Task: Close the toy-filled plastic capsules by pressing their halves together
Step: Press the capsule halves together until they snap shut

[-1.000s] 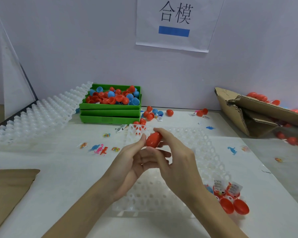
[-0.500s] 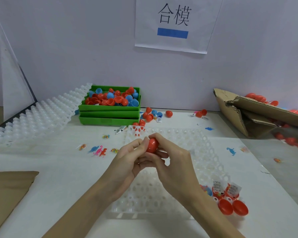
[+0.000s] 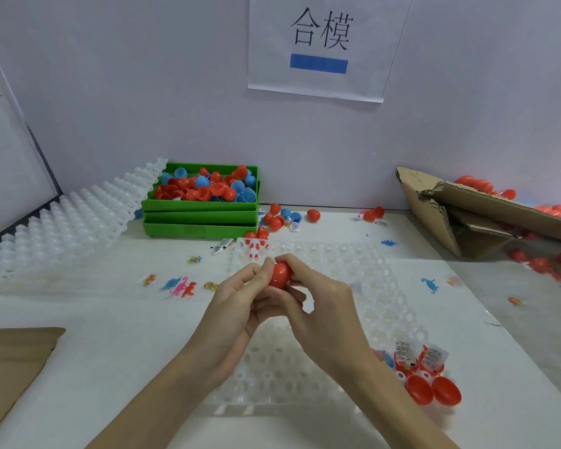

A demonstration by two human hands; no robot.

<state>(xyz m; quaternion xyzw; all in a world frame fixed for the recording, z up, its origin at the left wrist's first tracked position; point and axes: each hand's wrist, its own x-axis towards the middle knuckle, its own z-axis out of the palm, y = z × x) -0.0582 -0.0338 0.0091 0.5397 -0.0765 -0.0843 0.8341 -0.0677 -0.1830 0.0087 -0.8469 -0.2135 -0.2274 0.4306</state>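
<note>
A red capsule is held between both hands above the white plastic grid tray. My left hand pinches its left side with thumb and fingers; my right hand grips its right side with the fingers curled under it. Its two halves look joined, the seam mostly hidden by fingers. At the tray's near right corner sit open red capsule halves and capsules with packaged toys in them.
Stacked green bins of red and blue halves stand at the back. White grid trays lean at the left. A torn cardboard box lies at the right. Small toy dinosaurs and loose capsules are scattered about. Brown cardboard lies near left.
The hands have squeezed together on the red capsule; it looks shorter and rounder now, and more of it is covered by the fingers.
</note>
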